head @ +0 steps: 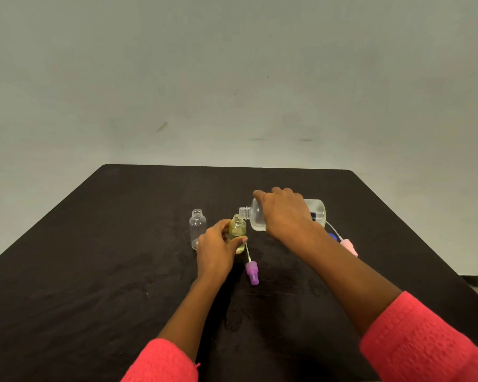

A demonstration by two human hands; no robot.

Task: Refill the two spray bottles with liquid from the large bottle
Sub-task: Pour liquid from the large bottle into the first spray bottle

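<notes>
Beneath the large bottle (257, 220) lies the dark table (122, 244), whose matte top would likely hide any spill. The large bottle is tipped almost flat, its open neck pointing left. The right hand (284, 213) grips it from above, fingers wrapped over the body. Clear liquid sits along its lower side, so a little more tilt could bring a gush rather than a thin stream.

Just below and left of the large bottle's neck, the left hand (217, 248) holds the first spray bottle (238, 230), thumb and fingers curled round it. That small bottle stands upright under the large bottle's mouth and looks well filled with yellowish liquid; I cannot tell whether a stream is falling. The main risk is overflow, since the opening is narrow and the level looks high. A slight drift of either hand would send liquid down the outside and over the left fingers.

Further left of the large bottle, the second spray bottle (197, 227) stands open and empty, close beside the left hand; a knock from the knuckles could topple it. The purple spray head (252, 272) lies on the table below the large bottle's neck, and the pink spray head (348, 246) lies below its base, beyond the right wrist. Either could get splashed or be swept aside by a forearm. A small blue cap (333, 237) shows beside the pink one, partly hidden.
</notes>
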